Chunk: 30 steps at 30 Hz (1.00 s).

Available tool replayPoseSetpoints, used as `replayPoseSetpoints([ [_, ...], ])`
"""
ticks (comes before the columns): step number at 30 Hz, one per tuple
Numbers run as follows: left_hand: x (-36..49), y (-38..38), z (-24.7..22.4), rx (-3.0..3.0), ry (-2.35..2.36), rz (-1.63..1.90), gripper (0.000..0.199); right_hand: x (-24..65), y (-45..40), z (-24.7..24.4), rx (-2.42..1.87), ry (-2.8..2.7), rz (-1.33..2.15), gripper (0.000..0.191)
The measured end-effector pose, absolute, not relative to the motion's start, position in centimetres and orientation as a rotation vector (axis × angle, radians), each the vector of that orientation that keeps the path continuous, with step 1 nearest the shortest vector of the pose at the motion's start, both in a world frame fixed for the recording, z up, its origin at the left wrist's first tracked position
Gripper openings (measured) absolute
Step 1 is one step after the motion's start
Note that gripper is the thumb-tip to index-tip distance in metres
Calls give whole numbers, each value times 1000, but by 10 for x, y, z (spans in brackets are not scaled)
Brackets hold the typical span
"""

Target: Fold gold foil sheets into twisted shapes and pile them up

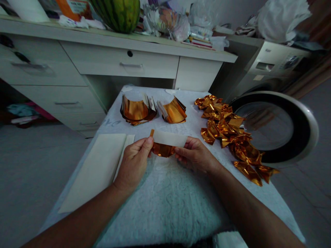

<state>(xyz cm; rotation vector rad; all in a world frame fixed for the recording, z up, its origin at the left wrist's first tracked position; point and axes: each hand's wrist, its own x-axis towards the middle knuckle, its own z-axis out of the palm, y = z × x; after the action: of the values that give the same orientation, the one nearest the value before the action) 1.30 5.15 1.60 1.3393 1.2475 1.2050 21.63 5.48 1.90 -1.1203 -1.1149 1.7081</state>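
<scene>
Between my two hands is a sheet of gold foil paper [169,138], its white back facing up and its shiny gold side showing along the lower part. My left hand [134,159] pinches the left end, with the thumb on top by a narrow gold strip. At the right end, my right hand [194,153] grips the sheet between thumb and fingers. Beyond the hands stand two curved stacks of gold foil paper, the left stack [136,110] and the right stack [173,111]. To the right lies a heap of folded gold foil pieces [227,127].
A white folded sheet [99,165] lies on the left of the cloth-covered table [165,203]. Behind is a white desk [152,65] with a watermelon [117,15] on top. The washing machine [269,62] at the right has its round door [307,127] open beside the table.
</scene>
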Motion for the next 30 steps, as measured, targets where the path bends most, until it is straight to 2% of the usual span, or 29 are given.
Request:
replayPoseSetpoints([
  [7,16,52,8,1157,987,1212,31,216,55,17,-1108,-1101,1704,37],
  [14,23,49,12,967,862,1233,42,213,53,19,-1108,-1067,1712,36],
  [21,21,53,11,1087,1024,1109,20,215,53,18,-1094,-1132,1762,36],
  [30,21,53,17,1256,1109,1029,9,220,51,24,-1097,-1195,1724,39],
])
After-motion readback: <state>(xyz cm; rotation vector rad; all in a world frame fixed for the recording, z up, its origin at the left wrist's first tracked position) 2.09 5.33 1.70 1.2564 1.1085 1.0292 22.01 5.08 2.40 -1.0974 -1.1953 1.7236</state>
